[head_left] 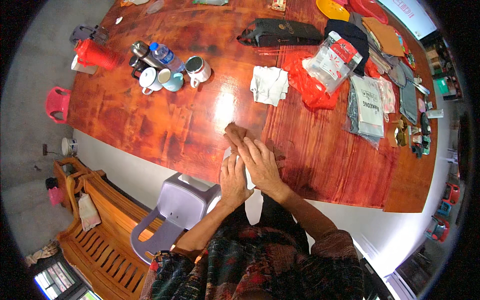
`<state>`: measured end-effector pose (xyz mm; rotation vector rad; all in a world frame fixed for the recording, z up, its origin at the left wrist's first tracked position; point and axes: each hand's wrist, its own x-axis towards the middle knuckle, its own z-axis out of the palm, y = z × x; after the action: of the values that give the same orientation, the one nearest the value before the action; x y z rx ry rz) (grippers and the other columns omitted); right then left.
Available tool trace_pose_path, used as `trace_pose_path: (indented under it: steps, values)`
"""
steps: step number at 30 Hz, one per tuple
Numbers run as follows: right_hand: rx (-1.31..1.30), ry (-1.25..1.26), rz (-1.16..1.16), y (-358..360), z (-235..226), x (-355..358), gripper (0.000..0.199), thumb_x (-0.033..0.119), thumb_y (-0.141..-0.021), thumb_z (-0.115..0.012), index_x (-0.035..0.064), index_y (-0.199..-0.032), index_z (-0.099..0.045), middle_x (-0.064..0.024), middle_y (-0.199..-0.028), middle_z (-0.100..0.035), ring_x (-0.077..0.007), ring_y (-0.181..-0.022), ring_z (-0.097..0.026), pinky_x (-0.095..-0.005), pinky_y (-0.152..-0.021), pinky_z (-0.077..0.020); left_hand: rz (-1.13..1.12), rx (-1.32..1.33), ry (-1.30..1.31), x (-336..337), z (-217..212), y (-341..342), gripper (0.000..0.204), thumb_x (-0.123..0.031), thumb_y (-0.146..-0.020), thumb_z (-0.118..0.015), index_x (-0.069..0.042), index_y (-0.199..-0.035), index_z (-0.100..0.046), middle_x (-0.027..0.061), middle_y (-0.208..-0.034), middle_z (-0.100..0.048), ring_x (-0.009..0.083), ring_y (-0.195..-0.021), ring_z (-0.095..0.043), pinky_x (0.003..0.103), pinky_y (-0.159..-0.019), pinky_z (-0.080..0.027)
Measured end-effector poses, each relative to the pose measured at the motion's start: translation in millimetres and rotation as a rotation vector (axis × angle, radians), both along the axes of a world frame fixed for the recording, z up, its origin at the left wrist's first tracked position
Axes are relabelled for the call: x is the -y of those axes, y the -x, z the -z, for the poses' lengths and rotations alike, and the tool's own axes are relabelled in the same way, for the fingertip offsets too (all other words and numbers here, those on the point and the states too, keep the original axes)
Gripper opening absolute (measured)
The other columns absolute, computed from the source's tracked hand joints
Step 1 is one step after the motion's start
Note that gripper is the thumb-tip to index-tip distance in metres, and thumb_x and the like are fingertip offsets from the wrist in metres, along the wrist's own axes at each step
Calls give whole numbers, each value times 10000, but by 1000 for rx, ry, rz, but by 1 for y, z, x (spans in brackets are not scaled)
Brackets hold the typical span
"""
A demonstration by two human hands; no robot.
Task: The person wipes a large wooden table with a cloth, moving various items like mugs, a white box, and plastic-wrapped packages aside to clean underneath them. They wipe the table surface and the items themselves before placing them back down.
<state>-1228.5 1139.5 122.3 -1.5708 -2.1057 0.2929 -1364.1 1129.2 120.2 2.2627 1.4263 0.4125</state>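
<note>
A piece of thin brown fabric (237, 133) lies bunched at the near edge of the wooden table, just beyond my fingertips. Beneath and between my hands shows a flat white piece (249, 178); its kind I cannot make out. My left hand (234, 181) rests over it with fingers stretched forward. My right hand (262, 167) lies palm down beside it, fingers slightly spread and touching the brown fabric. Both palms cover much of what is under them. More dark brown fabric (283, 149) seems to spread thinly to the right of my right hand.
On the table (165, 120) stand several mugs (198, 71), a water bottle (168, 58) and a red thermos (96, 53). Folded white cloth (269, 85), a red plastic bag (312, 85), a black bag (285, 33) and packaged clothing (367, 107) lie farther right. A grey chair (181, 203) stands left of me.
</note>
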Motion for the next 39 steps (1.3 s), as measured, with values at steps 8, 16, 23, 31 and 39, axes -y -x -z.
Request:
trace_pose_path:
  steps: [8,16,23,31,39]
  values:
    - [43,38,-82,8,2,52,505,110,-812,-545,64,-1311,-487,-90,-1396,-413,-253,-1237,-397,-372,-934,-384,-150,62,-61,-16,12,14,1027,-267,-647,-778,79,-1396,-166,259,-1358,-310,439,-1224,-308,530,-1031,-239]
    - [-20,91,198,15,9,9,448,99,-857,-495,44,-1302,-480,-132,-1329,-456,-310,-1175,-420,-421,-919,-371,58,58,404,-40,-12,54,1430,-316,-429,-923,-21,-1476,7,223,-1432,-214,439,-1275,-262,515,-1071,-257]
    - [-138,153,366,26,28,-1,474,28,-827,-567,13,-1290,-464,-224,-1235,-437,-391,-1138,-423,-490,-934,-376,382,222,630,-113,15,92,1310,-179,-511,-904,-76,-1493,-43,169,-1519,-173,322,-1398,-201,426,-1148,-217]
    - [-453,130,328,-9,40,-27,399,-44,-804,-533,-24,-1202,-499,-242,-1172,-460,-417,-1069,-460,-472,-927,-392,567,348,479,-147,38,66,1298,-236,-475,-903,-49,-1470,-91,196,-1491,-204,350,-1394,-197,426,-1153,-205]
    - [69,40,473,-34,34,-50,364,88,-818,-534,21,-1175,-540,-159,-1024,-514,-346,-949,-493,-448,-831,-420,485,357,443,-137,28,23,1375,-260,-438,-896,1,-1450,-3,247,-1397,-276,408,-1308,-272,470,-1107,-251]
